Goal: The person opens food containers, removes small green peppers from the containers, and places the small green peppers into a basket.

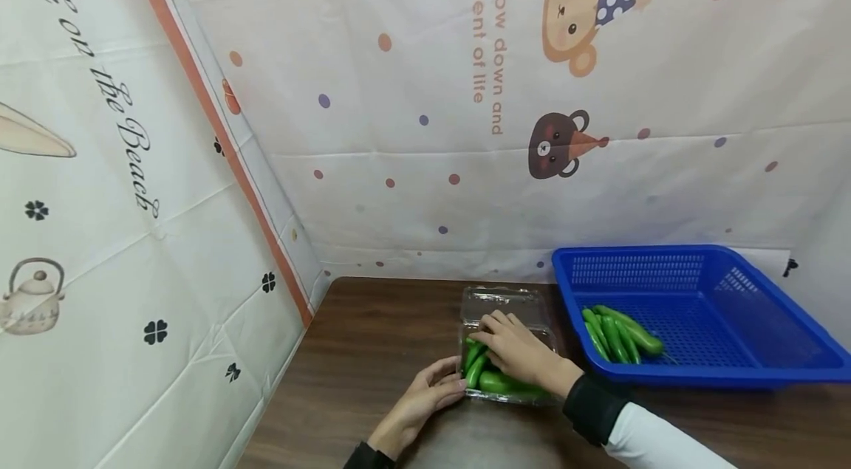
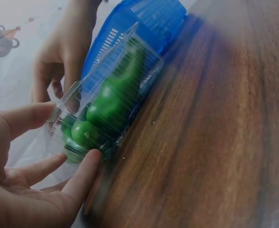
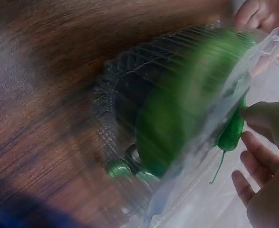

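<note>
A clear plastic clamshell box [image 1: 508,300] stands on the brown table, its lid folded back. Several green peppers [image 1: 495,382] lie inside it. My left hand [image 1: 425,391] rests against the box's left wall with straight fingers [image 2: 84,173]. My right hand [image 1: 515,347] reaches into the box from above. In the right wrist view its thumb and fingers [image 3: 265,118] pinch a small green pepper [image 3: 230,135] by the box's edge, beside a larger blurred pepper [image 3: 177,128]. The left wrist view shows the peppers [image 2: 113,102] through the ribbed wall.
A blue plastic basket [image 1: 698,377] stands right of the box, touching or nearly touching it, with several more green peppers [image 1: 621,332] at its left end. Printed cloth walls [image 1: 412,159] close off the table [image 1: 372,336] at the back and left.
</note>
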The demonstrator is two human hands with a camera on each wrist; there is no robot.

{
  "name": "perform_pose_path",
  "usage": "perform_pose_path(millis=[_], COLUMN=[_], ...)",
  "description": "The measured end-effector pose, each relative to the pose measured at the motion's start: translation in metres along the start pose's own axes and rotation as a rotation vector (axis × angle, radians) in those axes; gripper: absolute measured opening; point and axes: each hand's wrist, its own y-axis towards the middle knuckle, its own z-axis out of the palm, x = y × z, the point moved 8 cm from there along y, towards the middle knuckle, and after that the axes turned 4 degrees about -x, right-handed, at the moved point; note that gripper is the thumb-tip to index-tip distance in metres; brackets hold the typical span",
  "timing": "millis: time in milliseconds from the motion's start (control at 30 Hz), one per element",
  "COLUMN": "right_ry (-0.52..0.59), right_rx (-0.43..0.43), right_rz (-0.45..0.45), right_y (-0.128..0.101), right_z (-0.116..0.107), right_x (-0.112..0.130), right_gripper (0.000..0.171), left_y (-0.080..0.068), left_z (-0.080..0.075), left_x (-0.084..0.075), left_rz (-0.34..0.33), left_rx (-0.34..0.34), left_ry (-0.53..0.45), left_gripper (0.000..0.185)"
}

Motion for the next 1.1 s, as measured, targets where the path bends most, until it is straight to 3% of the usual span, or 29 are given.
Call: perform_pose_path(millis=[133,500,800,967,1100], right_ry=[-0.061,-0.048,-0.139,-0.135,-0.083], right_rx=[-0.009,-0.022,-0.008,-0.005,-0.001], right_rz=[0.001,0.008,-0.043,-0.047,0.002], right_y=[0.001,0.002,0.002,0.005,0.009], right_z=[0.001,0.003,0.001,-0.005,-0.017], right_x=[-0.001,0.0,0.006,0.004,-0.003], right_gripper=[0.029,0.026,0.017,0.018,0.016], left_y=[0.002,0.001,0.0,0.0,-0.001], left_z=[0.001,0.002,0.003,0.002,0.001], left_x=[-0.002,-0.002,0.003,0.003,0.003], left_rz=[0.008,0.004,-0.004,-0.003,-0.004], left_rx=[0.001,-0.003,0.001,0.002,-0.006], left_ry=[-0.002,-0.007,-0.01,-0.007,0.003], left_gripper=[0.066,0.066,0.064,0.065,0.066])
